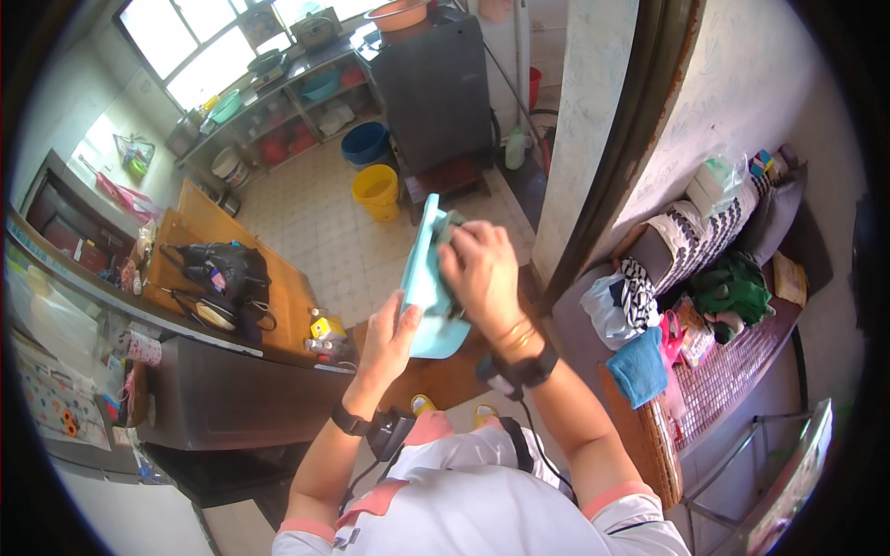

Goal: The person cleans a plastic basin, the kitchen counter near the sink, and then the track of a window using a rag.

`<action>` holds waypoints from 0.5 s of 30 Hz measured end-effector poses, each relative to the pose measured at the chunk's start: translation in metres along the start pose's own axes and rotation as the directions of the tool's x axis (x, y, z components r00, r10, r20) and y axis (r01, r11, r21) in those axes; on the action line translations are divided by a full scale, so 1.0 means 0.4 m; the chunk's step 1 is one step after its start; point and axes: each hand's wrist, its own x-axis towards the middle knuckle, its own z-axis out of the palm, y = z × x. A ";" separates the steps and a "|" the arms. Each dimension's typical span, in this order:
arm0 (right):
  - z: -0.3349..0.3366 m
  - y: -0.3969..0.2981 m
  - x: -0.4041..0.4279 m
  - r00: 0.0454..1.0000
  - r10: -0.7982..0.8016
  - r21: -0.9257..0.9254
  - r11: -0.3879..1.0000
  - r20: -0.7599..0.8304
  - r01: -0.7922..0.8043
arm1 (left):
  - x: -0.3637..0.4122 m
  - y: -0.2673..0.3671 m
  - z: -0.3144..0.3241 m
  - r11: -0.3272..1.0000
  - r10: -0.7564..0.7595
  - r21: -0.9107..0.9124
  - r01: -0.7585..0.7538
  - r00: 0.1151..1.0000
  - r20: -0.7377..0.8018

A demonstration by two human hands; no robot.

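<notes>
A light turquoise plastic tray or lid is held up, tilted on edge, in front of my body. My left hand grips its lower left edge, with the thumb on the near face. Against its inner face is my right hand, slightly blurred, its fingers curled on a dark grey-green cloth. The cloth is bunched and partly hidden by the fingers. Both wrists carry black straps with small devices.
A doorway frame stands to the right, before a couch heaped with clothes. On the left, a wooden table bears a black bag. Ahead are a yellow bucket, a blue bucket and a dark cabinet.
</notes>
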 end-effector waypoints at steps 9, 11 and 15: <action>0.012 0.009 -0.039 1.000 -0.011 -0.073 0.997 0.030 0.013 | 0.012 0.001 0.016 0.999 0.051 0.010 -0.050 0.997 -0.050; 0.012 -0.033 -0.090 0.999 -0.035 -0.186 0.982 0.034 0.041 | 0.015 -0.023 0.031 0.998 0.059 0.009 -0.059 0.996 -0.063; 0.034 -0.006 -0.131 0.997 -0.042 -0.101 0.994 0.058 0.048 | -0.001 -0.025 0.030 0.999 0.036 0.032 -0.038 0.997 0.065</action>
